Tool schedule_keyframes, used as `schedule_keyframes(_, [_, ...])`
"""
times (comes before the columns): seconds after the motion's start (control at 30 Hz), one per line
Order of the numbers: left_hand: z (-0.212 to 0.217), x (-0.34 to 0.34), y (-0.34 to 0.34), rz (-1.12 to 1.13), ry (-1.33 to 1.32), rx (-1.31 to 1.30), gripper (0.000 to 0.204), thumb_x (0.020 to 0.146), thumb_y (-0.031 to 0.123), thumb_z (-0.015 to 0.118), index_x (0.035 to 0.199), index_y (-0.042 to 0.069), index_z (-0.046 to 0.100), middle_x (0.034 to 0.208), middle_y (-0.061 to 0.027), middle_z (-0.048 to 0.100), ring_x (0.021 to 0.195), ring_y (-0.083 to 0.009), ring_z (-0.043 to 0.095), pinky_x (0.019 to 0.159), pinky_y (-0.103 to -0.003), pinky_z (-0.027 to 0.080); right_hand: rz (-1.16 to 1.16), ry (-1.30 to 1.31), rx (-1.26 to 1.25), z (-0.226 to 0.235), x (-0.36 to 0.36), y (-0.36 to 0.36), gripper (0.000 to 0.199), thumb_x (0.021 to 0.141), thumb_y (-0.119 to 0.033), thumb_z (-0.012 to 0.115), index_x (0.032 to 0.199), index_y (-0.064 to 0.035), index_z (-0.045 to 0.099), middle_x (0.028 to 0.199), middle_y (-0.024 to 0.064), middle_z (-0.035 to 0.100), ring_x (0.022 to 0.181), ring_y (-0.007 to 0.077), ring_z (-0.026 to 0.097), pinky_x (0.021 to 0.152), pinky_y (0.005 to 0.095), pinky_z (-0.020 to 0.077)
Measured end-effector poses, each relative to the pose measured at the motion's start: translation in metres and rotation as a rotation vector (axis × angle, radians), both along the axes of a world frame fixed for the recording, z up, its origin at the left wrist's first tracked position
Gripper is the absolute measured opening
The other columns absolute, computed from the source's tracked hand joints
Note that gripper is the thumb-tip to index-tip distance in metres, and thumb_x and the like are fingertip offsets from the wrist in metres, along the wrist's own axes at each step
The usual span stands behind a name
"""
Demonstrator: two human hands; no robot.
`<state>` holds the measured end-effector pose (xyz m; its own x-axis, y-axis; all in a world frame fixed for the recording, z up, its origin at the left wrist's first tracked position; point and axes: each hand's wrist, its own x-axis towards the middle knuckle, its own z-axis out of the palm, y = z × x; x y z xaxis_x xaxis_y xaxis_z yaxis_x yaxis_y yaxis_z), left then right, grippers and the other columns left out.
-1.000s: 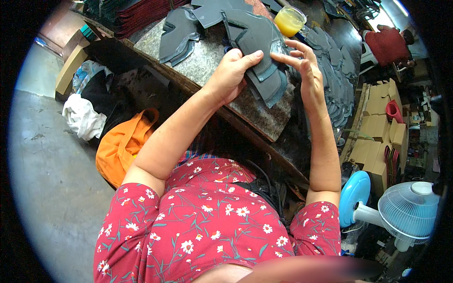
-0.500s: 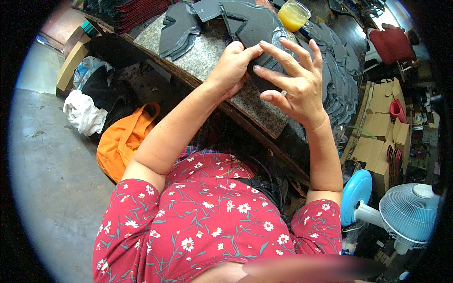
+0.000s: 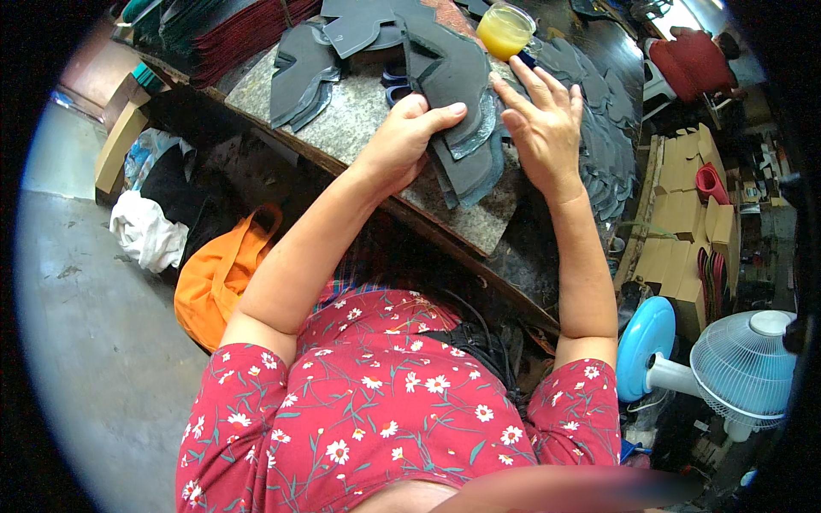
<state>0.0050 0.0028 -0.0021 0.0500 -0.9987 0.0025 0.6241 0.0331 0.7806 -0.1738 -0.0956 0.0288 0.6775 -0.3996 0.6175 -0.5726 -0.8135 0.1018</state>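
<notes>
**Grey cut pieces pinned flat on the stone slab**

A fanned stack of dark grey, curved cut pieces of sheet material (image 3: 462, 145) lies on the speckled stone slab (image 3: 359, 120), near its front edge. The left hand (image 3: 402, 141) presses on the stack, thumb laid over the top piece, fingers curled together, seemingly to keep the layers from sliding. The right hand (image 3: 543, 128) rests flat beside it, fingers spread apart across the pieces' edges, holding nothing. A yellow plastic cup (image 3: 505, 30) stands just beyond, within reach. More grey pieces (image 3: 607, 145) overlap along the dark worktop (image 3: 530, 256). An orange bag (image 3: 222, 274) sits on the floor below.
</notes>
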Motion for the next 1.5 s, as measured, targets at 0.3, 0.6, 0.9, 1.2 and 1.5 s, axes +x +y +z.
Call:
schedule_keyframes(0.3, [0.003, -0.001, -0.001, -0.002, 0.022, 0.046, 0.021, 0.093, 0.012, 0.061, 0.109, -0.002, 0.060, 0.097, -0.0087, 0.068, 0.083, -0.0164, 0.068, 0.076, -0.031, 0.057, 0.031, 0.008, -0.043, 0.007, 0.000, 0.012, 0.058, 0.097, -0.062, 0.026, 0.120, -0.0299, 0.068, 0.137, 0.0006, 0.056, 0.127, 0.0262, 0.047, 0.109, 0.0625, 0.0168])
schedule_keyframes(0.6, [0.007, -0.003, 0.003, -0.015, -0.086, 0.053, 0.027, 0.091, 0.015, 0.065, 0.111, -0.001, 0.057, 0.101, -0.0110, 0.067, 0.086, -0.0170, 0.067, 0.076, -0.032, 0.057, 0.136, -0.150, 0.094, 0.010, -0.004, 0.008, 0.046, 0.098, -0.055, 0.038, 0.118, -0.0274, 0.070, 0.129, 0.0048, 0.061, 0.120, 0.0274, 0.053, 0.109, 0.0541, 0.0274])
schedule_keyframes(0.9, [0.003, -0.007, 0.004, -0.082, -0.278, -0.049, 0.042, 0.090, 0.023, 0.068, 0.121, -0.002, 0.056, 0.108, -0.0099, 0.066, 0.089, -0.0164, 0.066, 0.080, -0.031, 0.055, 0.395, -0.788, 0.910, 0.010, -0.004, 0.005, 0.073, 0.079, -0.008, 0.078, 0.143, -0.0072, 0.042, 0.073, -0.0039, 0.049, 0.066, 0.0034, 0.045, 0.059, 0.0184, 0.0375])
schedule_keyframes(1.2, [0.001, -0.005, 0.000, -0.056, -0.201, -0.017, 0.032, 0.099, 0.028, 0.057, 0.115, 0.000, 0.059, 0.103, -0.0071, 0.068, 0.086, -0.0146, 0.066, 0.079, -0.030, 0.053, 0.256, -0.902, 0.939, 0.016, -0.024, -0.014, 0.079, 0.083, 0.006, 0.066, 0.151, -0.0142, 0.031, 0.085, -0.0005, 0.059, 0.081, 0.0050, 0.057, 0.070, 0.0196, 0.0479])
schedule_keyframes(1.5, [0.005, -0.002, 0.001, -0.039, -0.184, 0.047, 0.031, 0.097, 0.029, 0.060, 0.104, -0.001, 0.062, 0.093, -0.0089, 0.069, 0.075, -0.0136, 0.066, 0.066, -0.028, 0.053, -0.111, -1.097, 0.619, 0.032, -0.165, -0.139, 0.058, 0.083, 0.004, 0.058, 0.138, -0.0125, 0.051, 0.093, 0.0021, 0.063, 0.080, 0.0082, 0.058, 0.073, 0.0234, 0.0483])
